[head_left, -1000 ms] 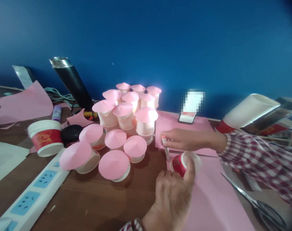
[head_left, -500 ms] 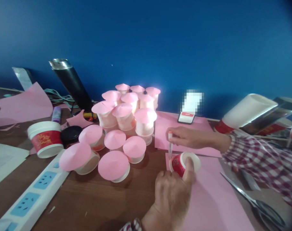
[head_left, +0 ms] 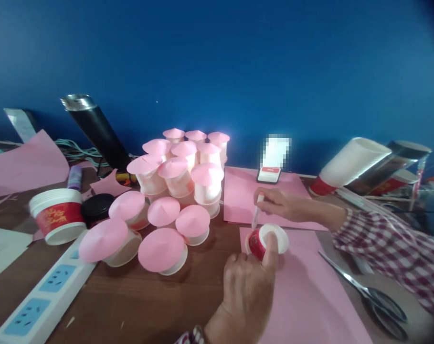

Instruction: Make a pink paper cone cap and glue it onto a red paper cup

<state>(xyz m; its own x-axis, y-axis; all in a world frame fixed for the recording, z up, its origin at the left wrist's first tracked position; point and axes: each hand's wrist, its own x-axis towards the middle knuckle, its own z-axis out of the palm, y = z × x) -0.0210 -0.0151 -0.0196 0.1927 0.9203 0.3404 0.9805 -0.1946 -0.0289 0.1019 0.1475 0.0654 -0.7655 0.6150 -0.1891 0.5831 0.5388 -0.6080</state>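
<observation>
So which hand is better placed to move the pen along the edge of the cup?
Likely the right hand: it grips the pen close beside the cup. The left hand looks better placed for steadying, since it touches the cup and has no pen.

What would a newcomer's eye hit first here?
Probably the cluster of cups under shallow pink paper cones, left of centre against the blue wall. Next, right of them, the left hand with a finger on a red-and-white cup, and the right hand holding a white pen beside it. The tall black flask, back left, stands out too.
</observation>
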